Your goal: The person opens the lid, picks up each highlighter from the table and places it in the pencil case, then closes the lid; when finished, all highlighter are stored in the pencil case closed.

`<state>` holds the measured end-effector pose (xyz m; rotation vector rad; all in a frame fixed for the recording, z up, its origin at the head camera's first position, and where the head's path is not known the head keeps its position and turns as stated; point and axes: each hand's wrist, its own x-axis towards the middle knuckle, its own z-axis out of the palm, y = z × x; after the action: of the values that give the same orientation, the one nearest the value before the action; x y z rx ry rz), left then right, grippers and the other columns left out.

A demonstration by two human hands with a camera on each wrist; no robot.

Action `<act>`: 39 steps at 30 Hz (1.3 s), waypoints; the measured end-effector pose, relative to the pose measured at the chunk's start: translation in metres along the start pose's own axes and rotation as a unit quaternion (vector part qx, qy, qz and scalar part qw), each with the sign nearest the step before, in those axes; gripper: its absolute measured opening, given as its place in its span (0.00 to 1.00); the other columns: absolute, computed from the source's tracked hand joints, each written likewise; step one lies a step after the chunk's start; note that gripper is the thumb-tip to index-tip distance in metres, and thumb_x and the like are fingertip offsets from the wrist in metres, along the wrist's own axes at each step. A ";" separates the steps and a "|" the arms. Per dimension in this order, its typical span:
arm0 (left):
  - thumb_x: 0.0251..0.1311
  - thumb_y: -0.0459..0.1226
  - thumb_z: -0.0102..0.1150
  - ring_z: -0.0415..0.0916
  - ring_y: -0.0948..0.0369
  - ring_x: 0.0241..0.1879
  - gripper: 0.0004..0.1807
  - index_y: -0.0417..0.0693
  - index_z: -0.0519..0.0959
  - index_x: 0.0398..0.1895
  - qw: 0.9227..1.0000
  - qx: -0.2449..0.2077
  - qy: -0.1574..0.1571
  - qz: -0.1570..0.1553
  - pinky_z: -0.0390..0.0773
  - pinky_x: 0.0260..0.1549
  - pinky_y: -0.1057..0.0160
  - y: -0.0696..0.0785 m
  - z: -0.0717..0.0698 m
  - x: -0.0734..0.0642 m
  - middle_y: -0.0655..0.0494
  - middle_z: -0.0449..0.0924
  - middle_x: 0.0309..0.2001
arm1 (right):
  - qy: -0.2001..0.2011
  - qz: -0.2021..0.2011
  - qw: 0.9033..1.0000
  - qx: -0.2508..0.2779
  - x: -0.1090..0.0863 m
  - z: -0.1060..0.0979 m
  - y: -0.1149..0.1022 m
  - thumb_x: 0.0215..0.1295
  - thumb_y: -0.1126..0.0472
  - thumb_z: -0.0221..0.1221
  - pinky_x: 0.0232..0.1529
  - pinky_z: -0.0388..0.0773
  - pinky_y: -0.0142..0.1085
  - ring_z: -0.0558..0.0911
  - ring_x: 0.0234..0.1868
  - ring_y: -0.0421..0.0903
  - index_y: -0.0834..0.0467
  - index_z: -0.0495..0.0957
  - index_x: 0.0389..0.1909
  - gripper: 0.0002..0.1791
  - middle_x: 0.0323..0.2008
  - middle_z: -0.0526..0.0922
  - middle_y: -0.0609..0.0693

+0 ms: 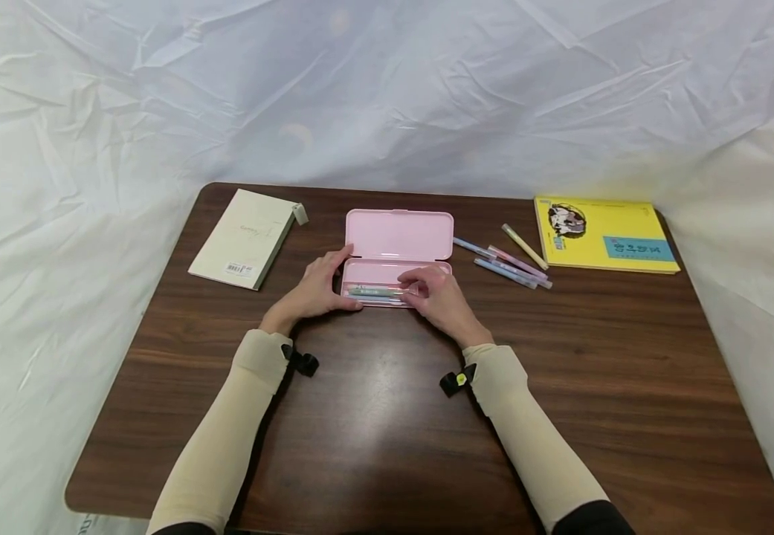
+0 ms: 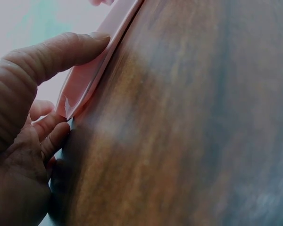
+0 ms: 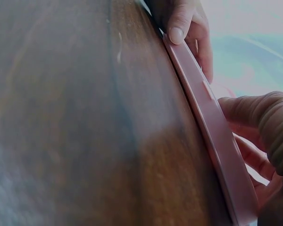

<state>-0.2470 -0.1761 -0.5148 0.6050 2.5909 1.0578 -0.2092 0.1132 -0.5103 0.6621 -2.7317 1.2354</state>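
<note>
A pink pencil case (image 1: 400, 236) lies with its lid laid back on the table, and several pens (image 1: 375, 293) rest lengthwise in its tray. My left hand (image 1: 316, 288) grips the case's left end, thumb at the front edge and fingers spread along the side; the left wrist view shows the thumb (image 2: 87, 49) on the pink rim. Over the right half of the tray, my right hand (image 1: 442, 297) has bent fingers and pinches the right end of a pen. In the right wrist view the front wall (image 3: 217, 136) partly hides its fingertips.
Several loose pens (image 1: 507, 273) lie right of the case, with a yellow pen (image 1: 524, 247) behind them. A yellow book (image 1: 607, 253) sits at the back right. At the back left are a cream book (image 1: 242, 238) and a small pale block (image 1: 300, 214). White sheeting (image 1: 387, 96) hangs behind the table.
</note>
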 end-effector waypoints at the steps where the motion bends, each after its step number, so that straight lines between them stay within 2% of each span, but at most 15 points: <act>1: 0.51 0.52 0.80 0.56 0.45 0.75 0.66 0.52 0.47 0.87 1.000 0.000 0.000 0.000 0.42 0.77 0.41 0.000 0.000 0.000 0.42 0.58 0.79 | 0.000 0.002 1.000 0.001 0.000 0.000 0.000 0.65 0.63 0.72 0.55 0.76 0.48 0.80 0.49 0.51 0.58 0.88 0.48 0.12 0.45 0.88 0.53; 6: 0.52 0.53 0.79 0.55 0.45 0.75 0.66 0.52 0.46 0.88 1.000 0.000 -0.002 0.003 0.43 0.77 0.40 -0.001 0.001 0.002 0.42 0.58 0.79 | 0.025 -0.001 1.000 0.015 -0.004 -0.002 0.000 0.65 0.62 0.73 0.54 0.78 0.49 0.82 0.48 0.52 0.58 0.88 0.48 0.12 0.46 0.88 0.54; 11: 0.53 0.52 0.79 0.53 0.44 0.76 0.66 0.52 0.46 0.88 1.000 -0.005 0.000 0.004 0.43 0.76 0.38 -0.003 0.002 0.002 0.42 0.57 0.80 | 0.100 -0.001 0.994 0.048 -0.010 -0.005 0.010 0.64 0.61 0.74 0.54 0.80 0.48 0.85 0.49 0.52 0.59 0.87 0.49 0.14 0.48 0.88 0.55; 16: 0.53 0.51 0.80 0.54 0.44 0.76 0.66 0.52 0.47 0.88 1.000 -0.008 0.000 0.003 0.44 0.76 0.39 -0.002 0.002 0.001 0.42 0.57 0.80 | 0.174 0.024 0.982 0.066 -0.024 -0.018 0.026 0.63 0.63 0.75 0.57 0.77 0.45 0.85 0.51 0.53 0.61 0.87 0.51 0.16 0.48 0.89 0.57; 23: 0.52 0.51 0.80 0.54 0.44 0.76 0.66 0.52 0.46 0.87 1.000 -0.004 0.000 -0.002 0.44 0.76 0.39 -0.003 0.001 -0.001 0.43 0.57 0.80 | 0.240 0.065 0.967 0.055 -0.052 -0.050 0.056 0.60 0.65 0.77 0.56 0.74 0.30 0.86 0.50 0.53 0.62 0.87 0.50 0.17 0.48 0.90 0.56; 27: 0.52 0.52 0.80 0.54 0.44 0.76 0.66 0.53 0.46 0.88 1.000 -0.004 0.000 -0.006 0.44 0.76 0.39 -0.003 0.000 -0.003 0.44 0.56 0.80 | 0.277 0.091 0.955 0.050 -0.066 -0.069 0.072 0.61 0.66 0.76 0.56 0.72 0.26 0.85 0.50 0.52 0.63 0.87 0.51 0.18 0.49 0.89 0.58; 34: 0.51 0.51 0.81 0.53 0.44 0.76 0.66 0.54 0.47 0.88 1.000 -0.005 0.000 -0.006 0.44 0.76 0.39 -0.002 0.000 -0.001 0.44 0.57 0.80 | 0.321 0.150 0.934 0.041 -0.087 -0.093 0.087 0.63 0.64 0.75 0.51 0.73 0.26 0.83 0.45 0.42 0.61 0.86 0.53 0.18 0.47 0.89 0.58; 39: 0.51 0.51 0.81 0.54 0.43 0.76 0.66 0.53 0.47 0.88 1.000 -0.003 -0.001 -0.005 0.44 0.76 0.39 -0.001 0.000 -0.001 0.43 0.57 0.80 | 0.333 0.171 0.927 0.024 -0.095 -0.103 0.091 0.64 0.63 0.74 0.51 0.73 0.24 0.83 0.46 0.41 0.60 0.86 0.55 0.19 0.49 0.89 0.59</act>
<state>-0.2465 -0.1768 -0.5152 0.5903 2.5849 1.0615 -0.1722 0.2756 -0.5272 -0.2331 -2.2800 1.2812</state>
